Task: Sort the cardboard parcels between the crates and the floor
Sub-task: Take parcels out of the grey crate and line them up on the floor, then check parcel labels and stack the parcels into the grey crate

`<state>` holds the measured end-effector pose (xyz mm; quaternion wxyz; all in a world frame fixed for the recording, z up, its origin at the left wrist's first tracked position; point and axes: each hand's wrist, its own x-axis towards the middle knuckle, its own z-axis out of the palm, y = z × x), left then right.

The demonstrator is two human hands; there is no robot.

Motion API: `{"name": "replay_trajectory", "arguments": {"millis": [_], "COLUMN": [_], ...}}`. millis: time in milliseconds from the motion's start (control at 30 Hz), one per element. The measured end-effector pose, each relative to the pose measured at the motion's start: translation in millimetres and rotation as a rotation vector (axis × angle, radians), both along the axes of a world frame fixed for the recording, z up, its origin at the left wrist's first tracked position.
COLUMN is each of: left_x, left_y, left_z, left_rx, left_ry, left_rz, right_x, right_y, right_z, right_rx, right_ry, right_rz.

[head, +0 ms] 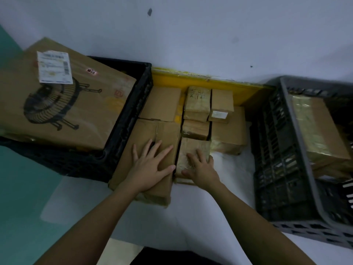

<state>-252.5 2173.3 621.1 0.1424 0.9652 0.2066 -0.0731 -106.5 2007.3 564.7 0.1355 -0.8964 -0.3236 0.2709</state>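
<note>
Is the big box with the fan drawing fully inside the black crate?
No. The fan box lies tilted across the black crate, above its rim.

Pale floor (225, 197), teal patch at left, yellow strip (219, 81) along the wall base. Black crate (122, 123) stands on the floor at left, grey crate (286, 169) at right, well apart. Between them a cluster of cardboard parcels sits on the floor, packed side to side: long parcel (150, 134) just beside the black crate, plain parcel (161, 103) behind it, taped parcel (193, 150) touching the long one's right side, small parcel (194, 129) behind that, wide parcel (229, 134) further right. Two small boxes (197, 101) (221, 104) at the back near the yellow strip; cannot tell if they rest on the floor or on other parcels.
</note>
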Motion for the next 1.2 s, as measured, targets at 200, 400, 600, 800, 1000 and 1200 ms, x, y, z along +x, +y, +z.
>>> {"name": "replay_trajectory", "arguments": {"millis": [200,400,600,800,1000,1200], "left_x": [-4,21,35,45,68,117], "left_y": [-3,-4,-24,-61,-116,-185], "left_z": [10,55,109,154,186,191], "left_rx": [-0.008,0.002,0.011,0.029,0.042,0.014], "left_ry": [0.059,0.172,0.084,-0.132,-0.263,-0.286], "left_rz": [-0.012,-0.03,-0.068,-0.182,-0.317,-0.399], "right_x": [1,-10,-28,-29,-12,33], "right_y": [-7,-7,-38,-81,-131,-209], "right_z": [30,98,162,200,235,238], "right_rx": [-0.081,0.171,0.242,0.248,0.315,0.408], "right_ry": [-0.036,-0.071,-0.132,-0.253,-0.264,-0.253], "right_rz": [0.023,-0.099,-0.186,-0.277,-0.316,-0.43]}}
